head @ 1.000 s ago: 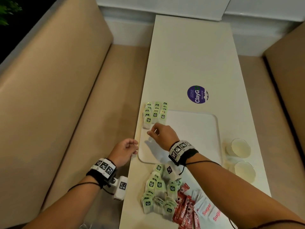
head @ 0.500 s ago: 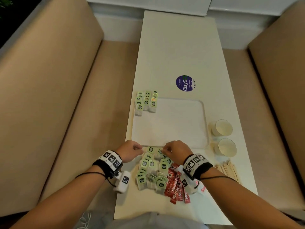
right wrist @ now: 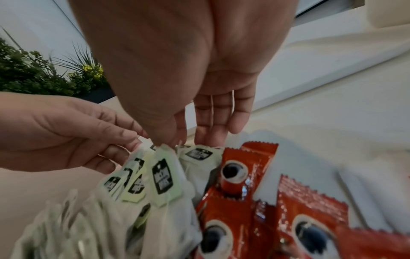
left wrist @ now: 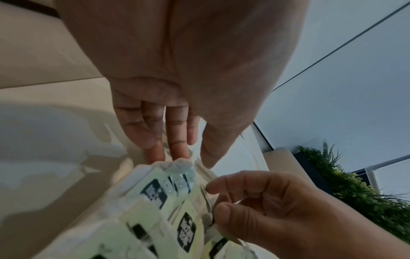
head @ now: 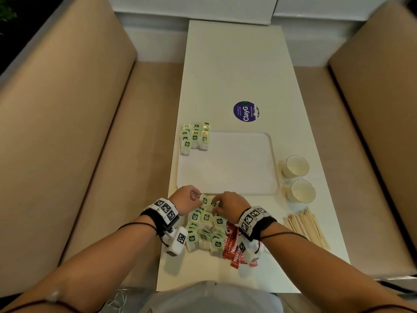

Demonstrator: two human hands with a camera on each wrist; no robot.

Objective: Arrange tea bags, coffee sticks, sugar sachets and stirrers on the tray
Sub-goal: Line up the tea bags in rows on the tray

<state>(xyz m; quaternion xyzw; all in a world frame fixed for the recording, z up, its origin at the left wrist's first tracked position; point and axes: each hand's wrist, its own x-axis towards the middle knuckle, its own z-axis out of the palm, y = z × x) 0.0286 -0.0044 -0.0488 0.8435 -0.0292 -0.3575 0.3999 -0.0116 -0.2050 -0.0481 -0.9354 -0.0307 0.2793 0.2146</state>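
Hands over loose tea bags (head: pixel 204 224) at tray's (head: pixel 274 168) 6 o'clock | left hand (head: pixel 186 201) pinching one bag | right hand (head: pixel 230 203) pinching another | arranged tea bags (head: pixel 195 137) at tray's 10 o'clock corner

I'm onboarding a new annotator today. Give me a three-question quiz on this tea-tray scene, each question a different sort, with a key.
1. True or false: the wooden stirrers already lie on the tray.
2. Multiple choice: where do the arranged tea bags sit? A) the tray's far left corner B) inside a cup C) on the bench
3. Fill in: both the left hand and the right hand reach into the loose pile of ____.

Key: 1 false, they lie on the table; 2 A; 3 tea bags.
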